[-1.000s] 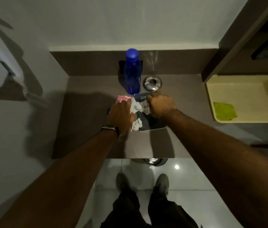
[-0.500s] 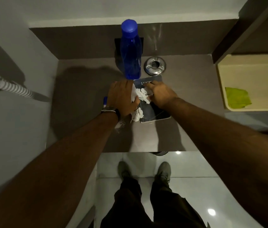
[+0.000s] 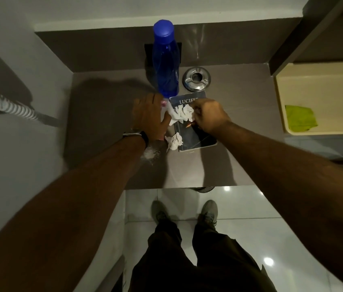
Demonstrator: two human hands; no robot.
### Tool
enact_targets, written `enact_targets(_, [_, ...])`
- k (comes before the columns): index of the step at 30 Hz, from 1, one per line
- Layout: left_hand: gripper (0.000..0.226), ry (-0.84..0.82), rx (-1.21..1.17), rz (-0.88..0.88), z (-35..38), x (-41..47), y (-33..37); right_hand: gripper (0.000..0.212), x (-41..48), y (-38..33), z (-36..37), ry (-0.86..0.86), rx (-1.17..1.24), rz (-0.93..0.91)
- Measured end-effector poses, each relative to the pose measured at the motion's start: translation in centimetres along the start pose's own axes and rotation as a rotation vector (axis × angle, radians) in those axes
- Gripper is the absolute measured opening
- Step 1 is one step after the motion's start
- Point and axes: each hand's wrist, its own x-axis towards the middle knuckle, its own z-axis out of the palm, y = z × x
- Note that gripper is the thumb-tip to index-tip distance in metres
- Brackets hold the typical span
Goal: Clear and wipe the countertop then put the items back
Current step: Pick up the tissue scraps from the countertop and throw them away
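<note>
Head cam: both hands over dark book (image 3: 189,131) at counter (image 3: 103,114) center. L hand (image 3: 150,118) lies flat, fingers spread, on something pink, grasping nothing. R hand (image 3: 208,116) pinches crumpled white tissue (image 3: 184,112) on the cover. 2nd tissue wad (image 3: 174,141) at book's 7 o'clock. Blue bottle (image 3: 165,62) at 12, metal ashtray (image 3: 196,78) at 1, powder spill (image 3: 150,153) by L wrist.

blue bottle (image 3: 165,60), white tissue (image 3: 182,113), green cloth (image 3: 300,118)
</note>
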Motion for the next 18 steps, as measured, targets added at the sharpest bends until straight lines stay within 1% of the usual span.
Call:
enact_targets(5, [0.043, -0.03, 0.045, 0.022, -2.2, 0.4, 0.3, 0.026, -3.4, 0.9, -2.2, 0.089, 0.14, 0.094])
enact_targets(8, [0.042, -0.015, 0.05, 0.012, -3.6, 0.4, 1.2, 0.023, -6.1, 0.9, -3.8, 0.139, 0.289, 0.159])
enact_targets(11, [0.034, -0.005, 0.086, 0.03, -4.9, 0.4, 2.0, 0.021, -10.1, 1.1, -4.4, 0.18, 0.411, 0.178])
enact_targets(13, [0.031, -0.01, 0.135, 0.059, -5.6, 0.4, 2.0, 0.019, -14.1, 1.8, -4.0, 0.17, 0.571, 0.208])
enact_targets(16, [0.029, -0.002, 0.165, 0.077, -6.3, 0.2, 1.6, 0.013, -21.7, 3.8, -2.1, 0.163, 0.757, 0.323])
enact_targets(18, [0.031, -0.008, 0.18, 0.076, -6.5, 0.4, 1.2, 0.01, -26.8, 5.5, -0.2, 0.153, 0.824, 0.474])
